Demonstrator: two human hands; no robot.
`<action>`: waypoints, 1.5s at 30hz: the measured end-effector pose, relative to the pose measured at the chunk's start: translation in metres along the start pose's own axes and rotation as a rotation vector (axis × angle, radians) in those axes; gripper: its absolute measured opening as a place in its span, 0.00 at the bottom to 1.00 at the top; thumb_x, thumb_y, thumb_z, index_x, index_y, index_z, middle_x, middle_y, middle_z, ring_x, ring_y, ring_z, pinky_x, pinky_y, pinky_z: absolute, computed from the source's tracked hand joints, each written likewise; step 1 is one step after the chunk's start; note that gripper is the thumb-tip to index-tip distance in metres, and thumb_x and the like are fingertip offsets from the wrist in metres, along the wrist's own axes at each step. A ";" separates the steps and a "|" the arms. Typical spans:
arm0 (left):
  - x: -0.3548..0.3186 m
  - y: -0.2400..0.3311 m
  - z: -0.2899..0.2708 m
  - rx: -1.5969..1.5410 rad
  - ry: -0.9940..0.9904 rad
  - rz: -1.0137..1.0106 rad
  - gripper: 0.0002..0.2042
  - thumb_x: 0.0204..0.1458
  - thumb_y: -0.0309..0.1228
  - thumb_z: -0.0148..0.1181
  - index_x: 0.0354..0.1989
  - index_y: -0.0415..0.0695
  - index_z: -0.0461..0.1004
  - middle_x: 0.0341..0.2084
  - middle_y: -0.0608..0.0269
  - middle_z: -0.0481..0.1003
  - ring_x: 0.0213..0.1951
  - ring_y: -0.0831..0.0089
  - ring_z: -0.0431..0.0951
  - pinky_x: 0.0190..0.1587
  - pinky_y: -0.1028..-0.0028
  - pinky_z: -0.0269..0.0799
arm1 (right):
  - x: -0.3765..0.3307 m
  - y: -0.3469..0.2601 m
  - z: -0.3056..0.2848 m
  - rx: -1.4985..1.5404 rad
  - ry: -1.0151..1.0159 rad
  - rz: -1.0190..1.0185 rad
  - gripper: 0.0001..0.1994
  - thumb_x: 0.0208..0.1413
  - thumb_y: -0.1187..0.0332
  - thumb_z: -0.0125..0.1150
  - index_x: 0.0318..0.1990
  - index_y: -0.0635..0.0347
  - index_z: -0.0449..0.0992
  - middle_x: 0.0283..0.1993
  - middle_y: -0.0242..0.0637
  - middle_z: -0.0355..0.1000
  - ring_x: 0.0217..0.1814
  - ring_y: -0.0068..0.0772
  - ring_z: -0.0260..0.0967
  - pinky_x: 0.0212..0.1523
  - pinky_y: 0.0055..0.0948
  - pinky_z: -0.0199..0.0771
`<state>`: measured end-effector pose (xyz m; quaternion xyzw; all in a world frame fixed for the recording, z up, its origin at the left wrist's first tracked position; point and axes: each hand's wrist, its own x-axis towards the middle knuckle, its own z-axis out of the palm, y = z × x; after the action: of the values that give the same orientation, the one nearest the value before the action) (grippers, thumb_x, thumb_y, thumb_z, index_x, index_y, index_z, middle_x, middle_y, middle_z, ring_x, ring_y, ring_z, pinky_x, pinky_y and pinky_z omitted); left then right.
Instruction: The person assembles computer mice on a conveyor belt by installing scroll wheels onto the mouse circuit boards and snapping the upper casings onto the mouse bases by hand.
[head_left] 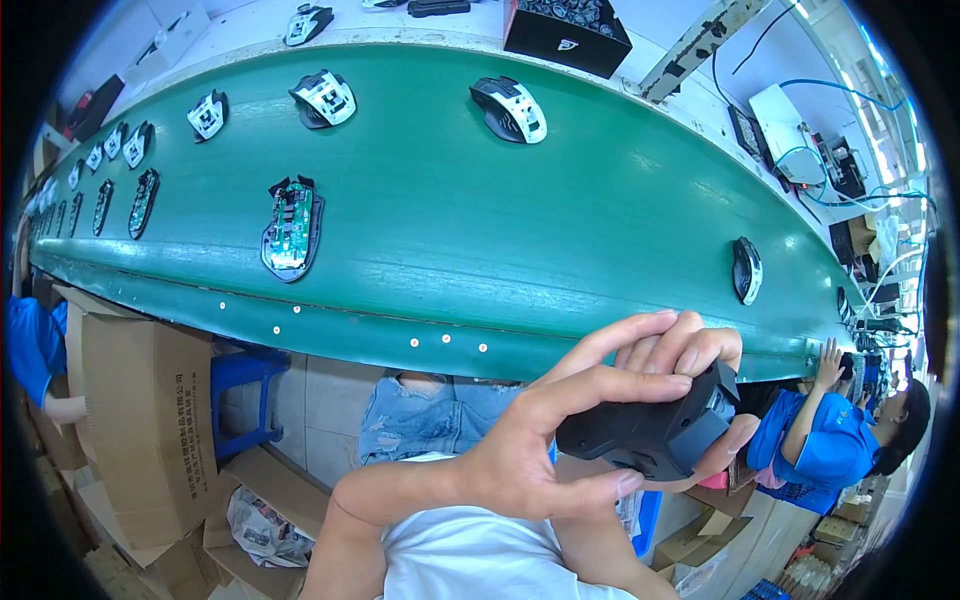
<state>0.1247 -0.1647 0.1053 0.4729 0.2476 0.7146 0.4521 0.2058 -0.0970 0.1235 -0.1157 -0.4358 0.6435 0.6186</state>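
Note:
Just in front of my body, above the belt's near edge, I hold a black computer mouse (635, 435), tilted. My left hand (515, 450) wraps its left side, thumb below and fingers across the top. On the right side my right hand (715, 345) grips it too, its fingers over the top and its thumb low; the mouse hides part of that hand. Past my hands lies the green conveyor belt (420, 220). On it rest an open mouse base with a green circuit board (291, 230), and black-and-white mouse shells (325, 98), one of them (510, 110) farther ahead.
More mouse parts run along the belt to the left; another mouse (747, 270) lies at right. A black box of small parts (568, 35) stands beyond the belt. Cardboard cartons (145, 420) and a blue stool (245, 395) are at lower left. A co-worker in blue (825, 440) sits at right.

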 end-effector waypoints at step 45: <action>-0.027 0.083 -0.085 0.944 0.284 0.204 0.11 0.50 0.18 0.56 0.40 0.39 0.80 0.44 0.50 0.79 0.49 0.55 0.78 0.52 0.57 0.73 | 0.157 0.042 -0.232 -1.735 -0.203 0.106 0.21 0.66 0.54 0.56 0.51 0.66 0.73 0.49 0.48 0.74 0.54 0.43 0.70 0.57 0.37 0.66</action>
<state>0.0181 -0.2213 0.1218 0.5458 0.5554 0.6225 0.0784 0.3039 0.1474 0.0176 -0.5080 -0.8186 0.1200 0.2397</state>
